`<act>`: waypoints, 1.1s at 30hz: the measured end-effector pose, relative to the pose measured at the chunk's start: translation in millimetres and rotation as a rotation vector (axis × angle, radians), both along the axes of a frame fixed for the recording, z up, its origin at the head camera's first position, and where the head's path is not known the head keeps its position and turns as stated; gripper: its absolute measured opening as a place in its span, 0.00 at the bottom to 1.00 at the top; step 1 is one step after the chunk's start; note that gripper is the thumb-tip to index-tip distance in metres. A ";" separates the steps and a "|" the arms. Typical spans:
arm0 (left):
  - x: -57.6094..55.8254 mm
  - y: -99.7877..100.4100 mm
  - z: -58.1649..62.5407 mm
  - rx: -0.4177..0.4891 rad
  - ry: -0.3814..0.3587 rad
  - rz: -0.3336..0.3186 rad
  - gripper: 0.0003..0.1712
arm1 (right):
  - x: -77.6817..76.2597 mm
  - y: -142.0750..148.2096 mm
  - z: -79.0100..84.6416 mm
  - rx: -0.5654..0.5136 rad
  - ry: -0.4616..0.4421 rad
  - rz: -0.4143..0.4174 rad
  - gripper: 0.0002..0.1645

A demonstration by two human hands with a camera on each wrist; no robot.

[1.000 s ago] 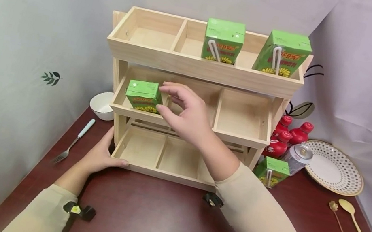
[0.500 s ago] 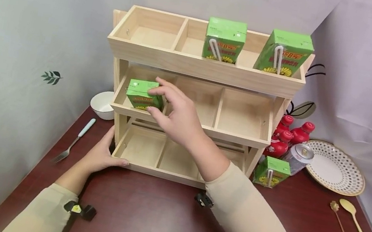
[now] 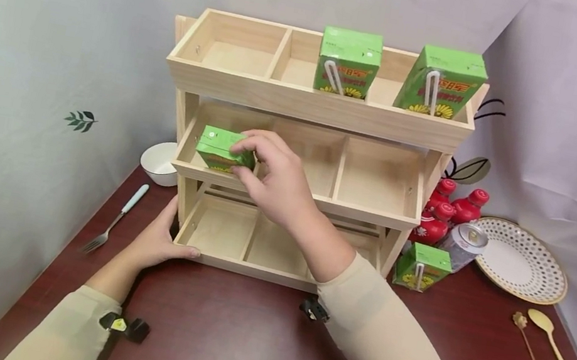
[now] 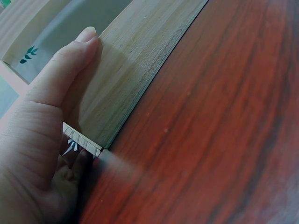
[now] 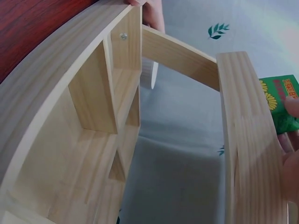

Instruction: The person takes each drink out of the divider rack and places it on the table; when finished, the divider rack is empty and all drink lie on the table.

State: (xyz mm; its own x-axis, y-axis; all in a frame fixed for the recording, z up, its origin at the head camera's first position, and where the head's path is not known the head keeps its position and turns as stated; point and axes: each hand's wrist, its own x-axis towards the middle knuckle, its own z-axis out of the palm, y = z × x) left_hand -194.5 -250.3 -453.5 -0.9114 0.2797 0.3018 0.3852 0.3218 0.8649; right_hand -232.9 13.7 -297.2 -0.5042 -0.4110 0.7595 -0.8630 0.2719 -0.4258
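A wooden three-tier rack (image 3: 317, 108) stands on the table. In the left compartment of its middle tier sits a green drink carton (image 3: 217, 141), leaning slightly. My right hand (image 3: 279, 182) pinches that carton by its right end, thumb at the front and fingers over the top edge. The right wrist view shows the same carton (image 5: 281, 100) partly behind the tier's front board, with my fingers around it. My left hand (image 3: 154, 242) grips the rack's lower left corner. In the left wrist view the thumb of the left hand (image 4: 39, 121) lies along the bottom tray's front board (image 4: 135, 60).
Two green cartons, one in the middle (image 3: 348, 62) and one at right (image 3: 442, 81), stand on the top tier. Right of the rack are red bottles (image 3: 433, 223), a can (image 3: 463, 244), a carton (image 3: 423, 267), a plate (image 3: 552, 281) and golden spoons (image 3: 559, 359). A bowl (image 3: 158, 163) and fork (image 3: 116, 218) lie left.
My right hand has moved left, from the carton's side to a hold on its right end. The carton has shifted slightly to the right. My left hand has stayed put.
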 end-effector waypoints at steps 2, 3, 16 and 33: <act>-0.1 1.0 -0.1 0.006 -0.001 -0.002 0.74 | 0.2 0.4 -1.1 -0.015 0.005 0.004 0.14; -0.3 1.2 -0.3 0.011 -0.002 -0.004 0.74 | 0.3 0.6 -1.4 -0.024 0.008 0.006 0.14; -1.1 1.7 -2.5 0.017 0.000 -0.007 0.74 | 8.1 6.5 -0.9 -0.229 -0.141 0.089 0.12; 1.2 0.1 2.2 0.009 0.004 -0.006 0.74 | 16.9 14.6 -3.3 -0.692 -0.248 0.307 0.17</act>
